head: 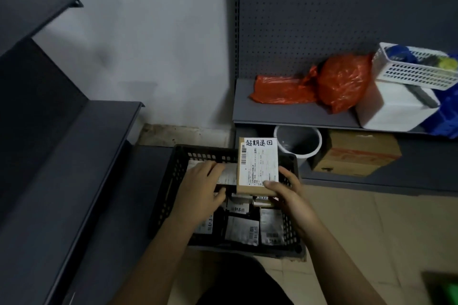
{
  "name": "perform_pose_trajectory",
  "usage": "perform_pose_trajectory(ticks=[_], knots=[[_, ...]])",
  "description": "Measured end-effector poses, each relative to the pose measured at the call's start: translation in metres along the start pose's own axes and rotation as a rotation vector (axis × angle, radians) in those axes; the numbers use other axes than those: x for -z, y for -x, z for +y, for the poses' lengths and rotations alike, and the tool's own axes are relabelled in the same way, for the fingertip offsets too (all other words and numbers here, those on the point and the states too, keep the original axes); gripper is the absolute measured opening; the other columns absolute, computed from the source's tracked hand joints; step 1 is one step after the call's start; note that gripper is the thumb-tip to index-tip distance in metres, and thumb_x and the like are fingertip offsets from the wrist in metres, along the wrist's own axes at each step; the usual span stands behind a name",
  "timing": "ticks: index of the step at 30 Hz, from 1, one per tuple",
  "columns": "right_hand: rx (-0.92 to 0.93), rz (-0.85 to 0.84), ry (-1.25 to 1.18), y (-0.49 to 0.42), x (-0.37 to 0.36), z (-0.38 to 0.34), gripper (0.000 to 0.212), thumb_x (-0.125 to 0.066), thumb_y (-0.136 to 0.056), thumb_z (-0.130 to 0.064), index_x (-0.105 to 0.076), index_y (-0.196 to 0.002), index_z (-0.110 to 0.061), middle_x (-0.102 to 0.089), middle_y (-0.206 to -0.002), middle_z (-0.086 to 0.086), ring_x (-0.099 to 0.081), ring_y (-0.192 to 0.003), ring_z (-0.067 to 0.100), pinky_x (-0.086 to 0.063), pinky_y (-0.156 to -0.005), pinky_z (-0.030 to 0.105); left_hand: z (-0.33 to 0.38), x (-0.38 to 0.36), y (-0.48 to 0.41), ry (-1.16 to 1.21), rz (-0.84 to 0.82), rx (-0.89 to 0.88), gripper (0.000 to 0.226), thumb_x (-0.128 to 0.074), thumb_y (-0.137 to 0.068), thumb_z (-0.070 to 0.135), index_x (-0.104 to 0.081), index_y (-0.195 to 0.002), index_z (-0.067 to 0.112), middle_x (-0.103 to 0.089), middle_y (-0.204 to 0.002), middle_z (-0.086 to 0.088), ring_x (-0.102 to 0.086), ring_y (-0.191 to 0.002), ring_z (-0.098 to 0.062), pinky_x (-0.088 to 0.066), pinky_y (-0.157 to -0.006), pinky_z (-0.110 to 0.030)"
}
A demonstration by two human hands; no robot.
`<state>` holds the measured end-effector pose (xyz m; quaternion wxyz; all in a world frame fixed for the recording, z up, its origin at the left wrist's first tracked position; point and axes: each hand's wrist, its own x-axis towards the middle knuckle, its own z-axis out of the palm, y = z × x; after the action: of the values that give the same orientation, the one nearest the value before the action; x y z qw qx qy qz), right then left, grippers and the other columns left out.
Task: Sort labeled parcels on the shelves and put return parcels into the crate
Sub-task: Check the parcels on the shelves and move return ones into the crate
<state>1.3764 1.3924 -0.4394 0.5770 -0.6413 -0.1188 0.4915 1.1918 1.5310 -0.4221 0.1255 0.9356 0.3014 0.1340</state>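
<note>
Over the black crate (171, 188), right hand (291, 195) fingers (271, 184) are clamped on a labeled brown parcel (257, 166). Left hand (198, 184) is down inside, gripping a flat parcel (229, 176) on the pile.

Located crate (205, 150) on floor (371, 230) between shelving (74, 156) at left and shelf (285, 112) at right. Noted parcels (241, 229) inside crate; one labelled parcel (259, 163) upright above its far right corner. Noted bucket (298, 142) and cardboard box (357, 153) beyond, under shelf bearing bags (342, 82).
</note>
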Motion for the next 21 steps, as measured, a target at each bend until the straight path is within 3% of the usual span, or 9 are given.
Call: perform_pose_trajectory(ticks=[6,10,12,15,17,19,21], knots=[[-0.177,-0.006,0.03,-0.04,0.001,0.037,0.052,-0.073,-0.084,-0.02,-0.052,-0.128,-0.037,-0.068,-0.114,-0.003,-0.066,-0.103,0.013,-0.05,-0.085,0.029,-0.031,-0.064,-0.001,0.053,-0.119,0.101,0.042,-0.073,-0.073,0.021,-0.061,-0.113,0.014,-0.058,-0.104,-0.001,-0.058,-0.093,-0.022,-0.048,-0.076,-0.033],[-0.292,0.006,0.033,-0.066,-0.001,0.071,0.053,-0.07,-0.087,-0.016,-0.05,-0.131,-0.035,-0.061,-0.108,-0.005,-0.062,-0.103,0.016,-0.047,-0.097,0.038,-0.051,-0.108,0.006,0.13,-0.212,0.142,0.045,-0.076,-0.073,0.018,-0.06,-0.115,0.014,-0.058,-0.105,-0.002,-0.058,-0.094,-0.024,-0.052,-0.075,-0.038],[-0.341,0.013,0.019,-0.076,0.0,0.09,0.051,-0.068,-0.088,-0.012,-0.05,-0.131,-0.033,-0.06,-0.104,-0.009,-0.061,-0.1,0.015,-0.048,-0.091,0.034,-0.06,-0.13,0.01,0.163,-0.249,0.169,0.043,-0.073,-0.078,0.02,-0.059,-0.118,0.015,-0.058,-0.109,-0.002,-0.057,-0.097,-0.023,-0.051,-0.077,-0.038],[-0.399,0.018,0.034,-0.086,0.001,0.116,0.048,-0.067,-0.088,-0.011,-0.051,-0.126,-0.036,-0.064,-0.101,-0.008,-0.062,-0.097,0.014,-0.048,-0.078,0.027,-0.068,-0.157,0.014,0.312,-0.288,0.314,0.036,-0.058,-0.095,0.029,-0.053,-0.129,0.017,-0.054,-0.124,-0.001,-0.052,-0.111,-0.02,-0.048,-0.089,-0.035],[-0.423,0.028,0.06,-0.092,0.004,0.137,0.046,-0.068,-0.087,-0.012,-0.053,-0.12,-0.04,-0.067,-0.105,-0.004,-0.065,-0.098,0.015,-0.049,-0.079,0.028,-0.072,-0.179,0.017,0.445,-0.364,0.446,0.044,-0.046,-0.099,0.041,-0.044,-0.139,0.022,-0.048,-0.138,0.003,-0.047,-0.123,-0.015,-0.044,-0.099,-0.033],[-0.43,0.043,0.077,-0.096,0.006,0.155,0.045,-0.07,-0.086,-0.012,-0.054,-0.116,-0.043,-0.07,-0.102,-0.004,-0.067,-0.099,0.015,-0.05,-0.081,0.028,-0.071,-0.2,0.02,0.6,-0.441,0.518,0.051,-0.045,-0.098,0.05,-0.038,-0.144,0.029,-0.045,-0.144,0.009,-0.046,-0.127,-0.01,-0.044,-0.103,-0.035],[-0.432,0.055,0.083,-0.099,0.008,0.17,0.045,-0.069,-0.086,-0.011,-0.053,-0.117,-0.04,-0.072,-0.098,-0.006,-0.068,-0.096,0.011,-0.051,-0.08,0.024,-0.065,-0.219,0.025,0.727,-0.477,0.547,0.051,-0.051,-0.096,0.047,-0.038,-0.143,0.033,-0.048,-0.14,0.013,-0.048,-0.125,-0.005,-0.045,-0.102,-0.029]])
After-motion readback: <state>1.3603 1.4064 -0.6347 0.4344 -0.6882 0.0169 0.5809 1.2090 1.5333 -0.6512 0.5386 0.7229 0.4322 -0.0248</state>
